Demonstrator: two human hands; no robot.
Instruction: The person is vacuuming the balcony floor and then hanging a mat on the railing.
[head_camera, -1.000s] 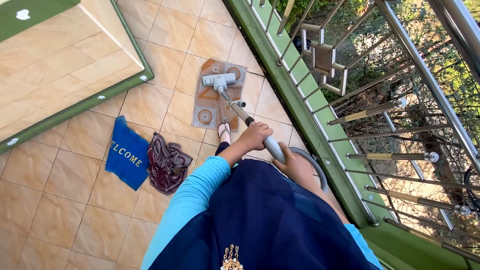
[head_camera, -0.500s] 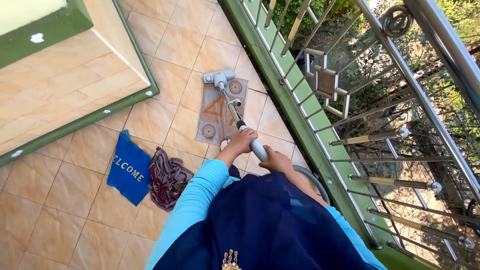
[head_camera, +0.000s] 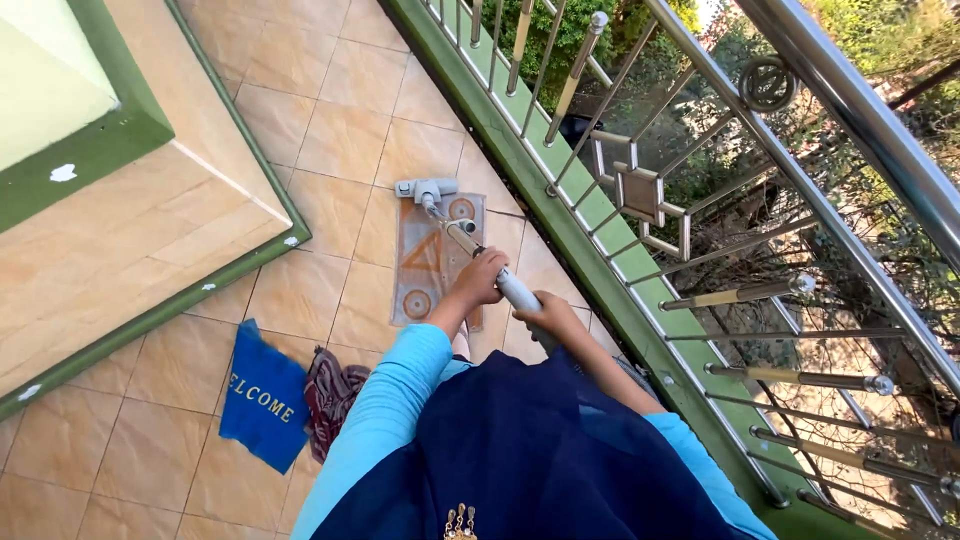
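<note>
Our left hand (head_camera: 482, 282) fingers curl tight round the grey vacuum wand (head_camera: 500, 280) | right hand (head_camera: 548, 315) grips lower | vacuum head (head_camera: 428, 190) on small mat (head_camera: 435, 262) | green kerb and steel railing (head_camera: 700, 230) just beside | blue doormat (head_camera: 262, 396) behind.
</note>
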